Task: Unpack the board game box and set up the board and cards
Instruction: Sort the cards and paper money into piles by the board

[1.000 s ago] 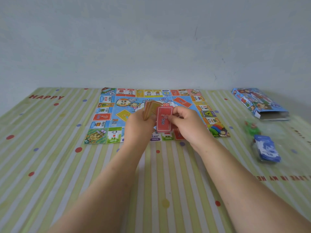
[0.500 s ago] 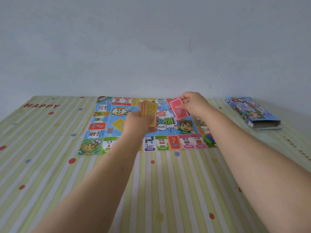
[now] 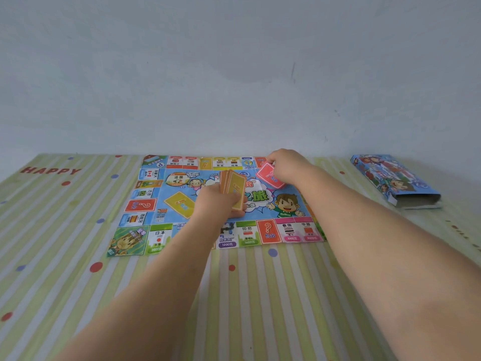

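Green and white stripes with scattered red and purple dots cover the tabletop [image 3: 260, 295], and the word HAPPY is printed in red at its far left. A plain pale grey wall [image 3: 234, 74] rises directly behind it. A colourful paper game board [image 3: 286, 204] lies unfolded and flat in the middle of the tabletop, with its creases showing. Well apart to the right lies the blue game box [image 3: 393, 178], its open end facing the viewer.

The left hand [image 3: 218, 204] hovers above the board's centre. Its fingers are curled around an upright, slightly fanned stack of orange-backed cards [image 3: 234, 187]. The right hand [image 3: 289, 165] reaches over the board's far right area. Its bent fingers pinch the far edge of a red question-mark card [image 3: 269, 175], which tilts down toward the board. Whether the card touches the board is unclear.
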A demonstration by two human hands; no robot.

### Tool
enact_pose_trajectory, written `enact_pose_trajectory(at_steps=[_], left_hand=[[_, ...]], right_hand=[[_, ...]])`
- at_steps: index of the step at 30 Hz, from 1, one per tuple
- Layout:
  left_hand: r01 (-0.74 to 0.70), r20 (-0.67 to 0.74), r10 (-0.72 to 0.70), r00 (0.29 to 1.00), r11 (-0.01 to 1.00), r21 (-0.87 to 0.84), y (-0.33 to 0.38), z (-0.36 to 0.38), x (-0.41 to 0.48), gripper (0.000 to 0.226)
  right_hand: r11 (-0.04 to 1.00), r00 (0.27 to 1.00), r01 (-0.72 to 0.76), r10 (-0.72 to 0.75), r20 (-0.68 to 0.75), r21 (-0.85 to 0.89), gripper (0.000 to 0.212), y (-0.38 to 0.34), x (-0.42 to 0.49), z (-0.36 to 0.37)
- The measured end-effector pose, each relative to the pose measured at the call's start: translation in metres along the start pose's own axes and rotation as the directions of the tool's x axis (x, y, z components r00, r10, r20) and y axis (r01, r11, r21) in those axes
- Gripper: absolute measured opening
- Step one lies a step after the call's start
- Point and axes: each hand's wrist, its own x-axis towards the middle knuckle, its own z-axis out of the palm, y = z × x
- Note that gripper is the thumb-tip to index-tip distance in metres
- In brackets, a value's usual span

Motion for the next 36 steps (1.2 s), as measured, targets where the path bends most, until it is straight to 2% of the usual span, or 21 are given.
enact_pose_trajectory(at_steps=[6,9,12,15,19,22,25,31,33,36], left_hand=[[-0.007,0.015,0.007,1.0,1.0,0.021,-0.003,-0.001,0.002,0.011],[-0.004,0.018,0.004,1.0,1.0,0.004,-0.003,-0.002,0.001,0.012],[0.007,0.029,-0.006,1.0,0.999,-0.032,-0.002,-0.003,-0.001,0.003],[0.022,0.04,-0.018,0.999,0.996,-0.091,0.0,-0.009,-0.004,0.008],[0.037,0.064,-0.028,0.998,0.989,-0.145,0.0,-0.025,-0.009,0.008],[0.004,0.081,0.006,0.997,0.993,-0.119,-0.003,-0.038,-0.014,0.017],[-0.048,0.109,0.062,0.992,0.991,-0.126,-0.003,-0.049,-0.024,0.021],[-0.102,0.193,0.109,0.975,0.994,-0.047,-0.006,-0.065,-0.044,0.028],[-0.105,0.218,0.108,0.97,0.994,-0.027,-0.006,-0.066,-0.05,0.027],[-0.087,0.258,0.094,0.961,0.995,-0.037,-0.01,-0.065,-0.055,0.02]], right_hand=[[0.993,0.995,0.041,-0.051,-0.083,-0.114,0.033,0.001,-0.005,0.017],[0.992,0.989,0.045,-0.061,-0.138,-0.115,0.038,0.0,-0.008,0.019],[0.999,0.986,0.018,-0.024,-0.167,-0.035,0.044,-0.002,-0.012,0.017],[0.999,0.97,-0.008,0.017,-0.243,0.039,0.04,-0.004,-0.016,0.014],[0.953,0.915,0.06,0.067,-0.399,0.296,0.032,-0.015,-0.032,0.004],[0.853,0.923,0.156,0.054,-0.382,0.498,0.027,-0.033,-0.058,-0.006],[0.751,0.952,0.217,-0.021,-0.306,0.623,0.02,-0.052,-0.091,-0.007],[0.581,0.974,0.215,-0.071,-0.214,0.785,0.022,-0.075,-0.139,0.006],[0.572,0.974,0.207,-0.044,-0.223,0.793,0.016,-0.079,-0.145,0.012],[0.622,0.968,0.189,0.011,-0.25,0.76,0.013,-0.083,-0.148,0.019]])
